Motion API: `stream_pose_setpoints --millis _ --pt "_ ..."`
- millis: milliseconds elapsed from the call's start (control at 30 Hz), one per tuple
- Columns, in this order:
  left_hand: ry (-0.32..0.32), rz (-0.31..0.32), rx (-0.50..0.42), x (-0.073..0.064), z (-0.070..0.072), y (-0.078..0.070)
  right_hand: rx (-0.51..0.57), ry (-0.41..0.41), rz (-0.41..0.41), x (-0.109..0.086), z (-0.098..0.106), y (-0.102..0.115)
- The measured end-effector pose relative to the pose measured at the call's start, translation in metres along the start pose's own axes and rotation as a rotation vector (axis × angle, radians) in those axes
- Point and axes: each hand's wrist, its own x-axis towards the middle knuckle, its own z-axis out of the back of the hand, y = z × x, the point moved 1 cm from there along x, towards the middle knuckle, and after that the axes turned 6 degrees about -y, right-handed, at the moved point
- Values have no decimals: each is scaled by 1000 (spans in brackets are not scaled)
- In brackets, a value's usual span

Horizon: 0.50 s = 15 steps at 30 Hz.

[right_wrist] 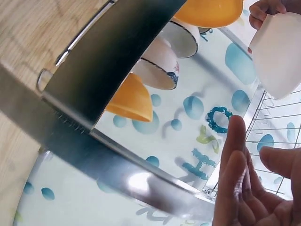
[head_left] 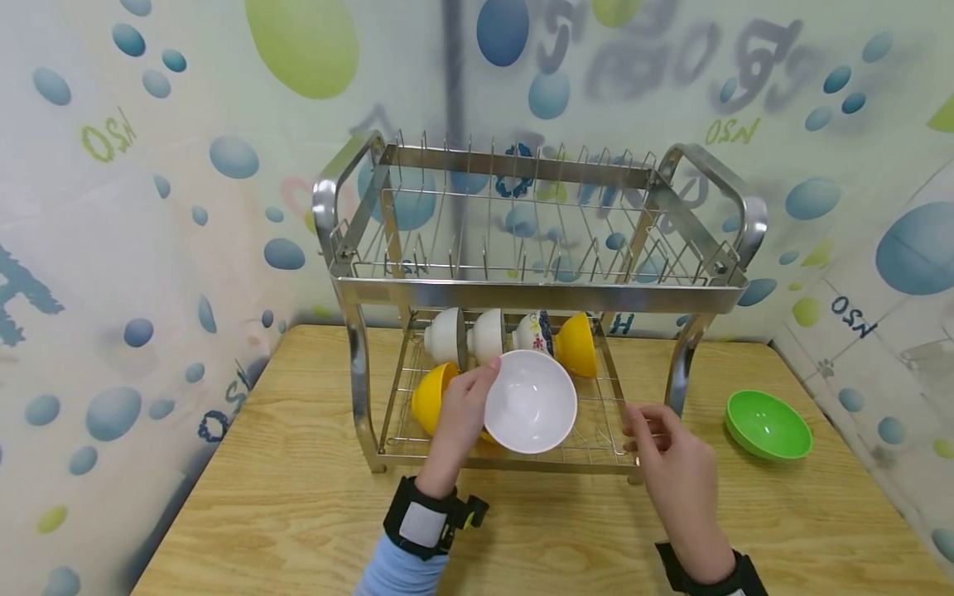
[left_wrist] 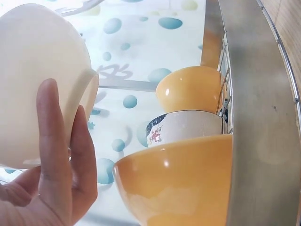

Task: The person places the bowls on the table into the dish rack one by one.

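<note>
My left hand [head_left: 464,410] pinches a white bowl [head_left: 532,402] at its left edge, thumb at the rim, and holds it up in front of the rack's lower shelf. Its white interior faces the head camera. In the left wrist view the fingers [left_wrist: 49,108] lie along the bowl's outside. Partly behind that hand, a yellow bowl [head_left: 428,399] leans on the lower shelf. My right hand [head_left: 678,459] hovers by the rack's right front corner, holding nothing; in the right wrist view its fingers [right_wrist: 233,141] are relaxed, with the thumb apart.
Along the lower shelf's back stand two white bowls [head_left: 488,334], a flower-patterned bowl [head_left: 532,331] and another yellow bowl [head_left: 577,343], tipped on their sides. The two-tier metal dish rack [head_left: 537,295] has upright wires on top. A green bowl [head_left: 768,426] sits on the wooden table [head_left: 283,497].
</note>
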Motion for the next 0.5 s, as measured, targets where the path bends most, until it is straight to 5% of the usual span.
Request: stream_pose_setpoints --millis 67,300,500 --pt "-3 -3 -3 0 0 0 -18 -16 -2 0 3 -3" --pt "20 36 1 -14 7 -36 -106 -71 -36 2 14 -17" --pt "11 33 10 -14 7 -37 -164 -108 -20 6 18 -28"
